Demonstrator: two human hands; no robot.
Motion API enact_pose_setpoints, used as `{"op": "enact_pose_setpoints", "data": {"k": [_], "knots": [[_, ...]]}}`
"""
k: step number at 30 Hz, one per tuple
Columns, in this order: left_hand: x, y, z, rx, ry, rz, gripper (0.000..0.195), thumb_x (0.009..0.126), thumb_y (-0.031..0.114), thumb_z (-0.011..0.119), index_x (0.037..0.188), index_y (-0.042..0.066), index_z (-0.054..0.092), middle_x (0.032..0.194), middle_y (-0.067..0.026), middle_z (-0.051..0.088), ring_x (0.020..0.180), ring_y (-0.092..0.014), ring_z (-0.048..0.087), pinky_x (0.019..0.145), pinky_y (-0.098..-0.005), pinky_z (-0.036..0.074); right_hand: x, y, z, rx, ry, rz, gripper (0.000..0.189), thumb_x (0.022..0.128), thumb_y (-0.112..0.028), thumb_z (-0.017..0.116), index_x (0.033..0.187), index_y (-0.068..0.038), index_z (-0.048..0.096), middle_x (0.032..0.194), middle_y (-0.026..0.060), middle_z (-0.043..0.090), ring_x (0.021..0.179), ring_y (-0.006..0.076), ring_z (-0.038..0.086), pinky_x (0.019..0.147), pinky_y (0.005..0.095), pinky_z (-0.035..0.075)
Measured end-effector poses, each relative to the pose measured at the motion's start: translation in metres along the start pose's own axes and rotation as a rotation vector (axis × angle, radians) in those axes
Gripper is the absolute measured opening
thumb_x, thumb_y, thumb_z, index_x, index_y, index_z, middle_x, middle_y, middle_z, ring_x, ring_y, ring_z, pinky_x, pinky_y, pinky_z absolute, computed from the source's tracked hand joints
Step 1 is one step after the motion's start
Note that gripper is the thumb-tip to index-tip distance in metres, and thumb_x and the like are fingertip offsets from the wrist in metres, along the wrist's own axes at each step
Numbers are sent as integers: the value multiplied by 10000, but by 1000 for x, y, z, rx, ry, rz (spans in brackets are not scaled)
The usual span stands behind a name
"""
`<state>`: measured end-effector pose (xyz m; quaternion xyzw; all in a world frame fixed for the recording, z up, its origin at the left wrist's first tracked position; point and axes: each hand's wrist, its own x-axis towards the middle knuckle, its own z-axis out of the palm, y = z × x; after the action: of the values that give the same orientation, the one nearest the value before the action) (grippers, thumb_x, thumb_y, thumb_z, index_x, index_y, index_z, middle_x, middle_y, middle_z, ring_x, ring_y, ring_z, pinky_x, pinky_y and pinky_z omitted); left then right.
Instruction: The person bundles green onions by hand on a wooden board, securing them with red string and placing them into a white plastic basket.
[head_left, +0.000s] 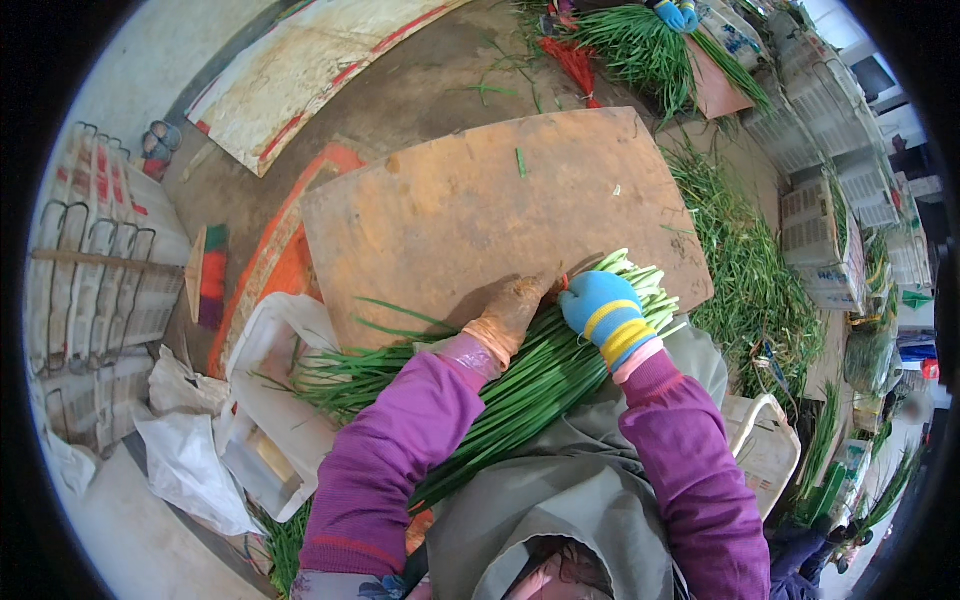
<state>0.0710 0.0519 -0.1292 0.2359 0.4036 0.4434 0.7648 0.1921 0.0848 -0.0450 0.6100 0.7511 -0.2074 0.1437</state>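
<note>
A bundle of long green leafy stalks, apparently Chinese chives (525, 382), lies across my grey apron (555, 480) and the near edge of a worn board (480, 217). Its pale cut ends point to the right. My right hand (604, 307), in a blue knit glove with yellow bands, is closed at the bundle near those ends, by a thin red tie (565, 283). My left hand (514, 311), in a soiled orange-brown glove, rests over the leaves just left of the tie. Its fingertips reach toward the tie, and their grip is partly hidden.
A white plastic crate (281, 330) stands at left, near stacked crates (105, 262). Loose green trimmings (750, 277) pile up right of the board. At upper right, another person's blue-gloved hands (675, 15) are on more greens (637, 52), near a bunch of red ties (574, 67).
</note>
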Motion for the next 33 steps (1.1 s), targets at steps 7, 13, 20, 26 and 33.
{"op": "enact_pose_setpoints", "data": {"k": [7,13,20,26,33], "knots": [[7,-1,5,31,67,-21,345,870,376,590,826,44,672,773,4,613,764,-105,527,744,-260,414,3,4,2,-1,-14,10,306,807,-294,505,875,-60,689,876,184,655,827,363,627,751,427,496],[12,-18,6,32,173,41,272,874,264,594,897,0,656,796,4,611,756,-98,516,749,-262,425,-1,6,2,30,29,-40,284,799,-278,513,851,-65,693,869,181,656,827,356,630,750,424,498],[-1,-9,18,119,272,92,178,834,142,565,882,-6,653,806,-19,631,762,-125,551,749,-257,429,-15,12,9,202,259,-164,272,769,-310,577,745,-48,645,717,175,618,705,370,601,653,450,477],[-15,5,44,257,299,236,104,781,98,604,788,1,640,752,-64,637,725,-150,573,674,-287,438,-44,36,25,490,415,-266,568,676,-228,716,1163,-60,477,1087,176,553,973,352,561,812,398,465],[-44,15,74,933,279,817,123,757,86,670,726,40,560,731,-126,577,703,-304,561,615,-379,435,-39,55,16,877,411,-453,582,699,-127,676,1231,-40,459,1055,187,602,976,322,596,820,351,475]]}}
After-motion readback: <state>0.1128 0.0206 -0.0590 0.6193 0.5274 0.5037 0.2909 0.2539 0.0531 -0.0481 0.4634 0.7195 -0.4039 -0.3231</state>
